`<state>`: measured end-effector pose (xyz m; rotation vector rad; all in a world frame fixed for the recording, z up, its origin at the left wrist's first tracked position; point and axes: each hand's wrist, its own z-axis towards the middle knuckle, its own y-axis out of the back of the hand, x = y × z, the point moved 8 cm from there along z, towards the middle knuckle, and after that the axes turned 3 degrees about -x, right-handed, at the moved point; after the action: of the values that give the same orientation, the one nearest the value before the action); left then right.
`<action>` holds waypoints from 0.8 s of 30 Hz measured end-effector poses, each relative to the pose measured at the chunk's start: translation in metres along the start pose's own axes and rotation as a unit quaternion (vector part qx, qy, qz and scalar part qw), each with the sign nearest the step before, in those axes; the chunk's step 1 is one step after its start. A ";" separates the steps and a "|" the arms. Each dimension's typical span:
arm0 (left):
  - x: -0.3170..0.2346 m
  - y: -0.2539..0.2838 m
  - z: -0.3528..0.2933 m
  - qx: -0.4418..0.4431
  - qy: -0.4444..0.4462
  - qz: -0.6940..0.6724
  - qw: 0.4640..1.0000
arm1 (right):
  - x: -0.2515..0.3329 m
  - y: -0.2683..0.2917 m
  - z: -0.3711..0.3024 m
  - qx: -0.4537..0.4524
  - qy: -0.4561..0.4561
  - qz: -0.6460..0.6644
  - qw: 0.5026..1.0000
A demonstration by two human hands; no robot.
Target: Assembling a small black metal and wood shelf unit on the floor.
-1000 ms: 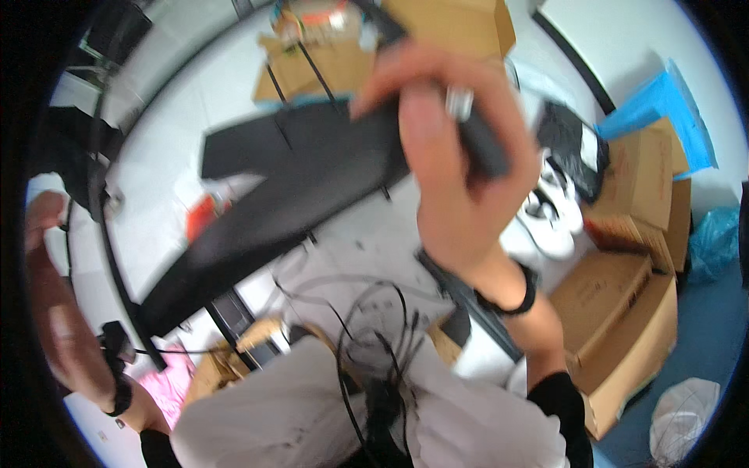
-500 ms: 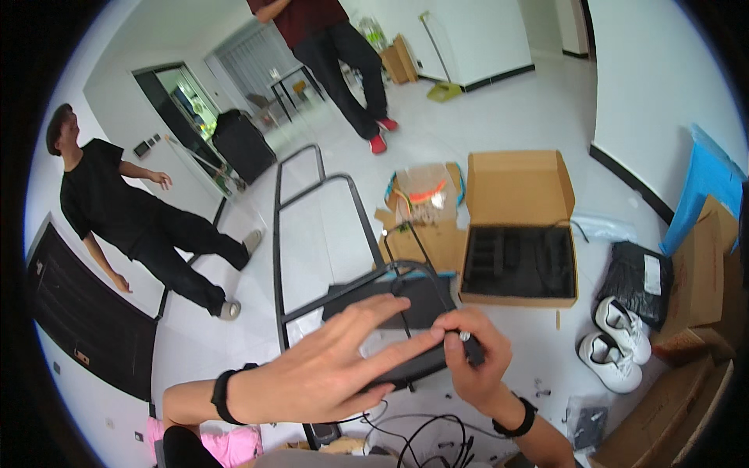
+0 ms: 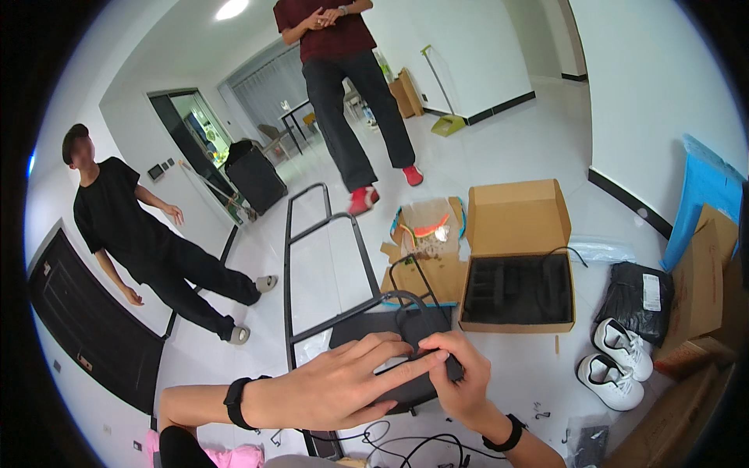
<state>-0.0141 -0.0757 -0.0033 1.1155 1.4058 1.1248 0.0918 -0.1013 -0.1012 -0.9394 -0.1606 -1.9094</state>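
A black metal tube frame [image 3: 289, 273] extends from my hands toward the far left. Thumb and curled fingers of my right hand [image 3: 466, 382] close around a dark tube end [image 3: 454, 366] of it. My left hand [image 3: 347, 382] lies over the near part of the frame, its fingers stretched and spread. The left index fingertip reaches the tube end beside my right thumb. Beneath the hands shows a dark flat panel [image 3: 367, 327], partly hidden. Black cables [image 3: 425, 444] loop on the floor below them.
An open cardboard box [image 3: 519, 214] with black foam lies ahead, beside flattened cardboard [image 3: 429, 273]. White shoes [image 3: 612, 382], a black parcel [image 3: 633, 292] and cartons [image 3: 698, 273] line the right. Two people stand beyond, one in black [image 3: 125, 203], one in red shoes [image 3: 339, 86].
The view has tilted upward. The person in red shoes has come nearer, with both hands now visible together. A silver bolt head seen by my right thumb is now out of sight.
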 end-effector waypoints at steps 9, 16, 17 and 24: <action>0.014 0.055 -0.057 -0.123 0.125 0.027 0.984 | -0.001 0.002 -0.006 -0.007 -0.001 0.005 1.000; 0.116 0.003 -0.175 -0.351 0.367 -0.239 0.828 | 0.008 0.007 -0.024 0.003 0.001 -0.019 1.000; 0.130 -0.016 -0.177 -0.348 0.366 -0.379 0.775 | 0.009 0.009 -0.026 -0.008 0.007 -0.029 1.000; 0.117 -0.054 -0.152 -0.295 0.283 -0.674 0.615 | 0.003 0.011 -0.027 -0.035 -0.013 -0.015 0.999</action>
<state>-0.1806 0.0188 -0.0591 -0.8935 1.5563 0.5950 0.0853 -0.1222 -0.1209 -1.0144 -0.1256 -1.9414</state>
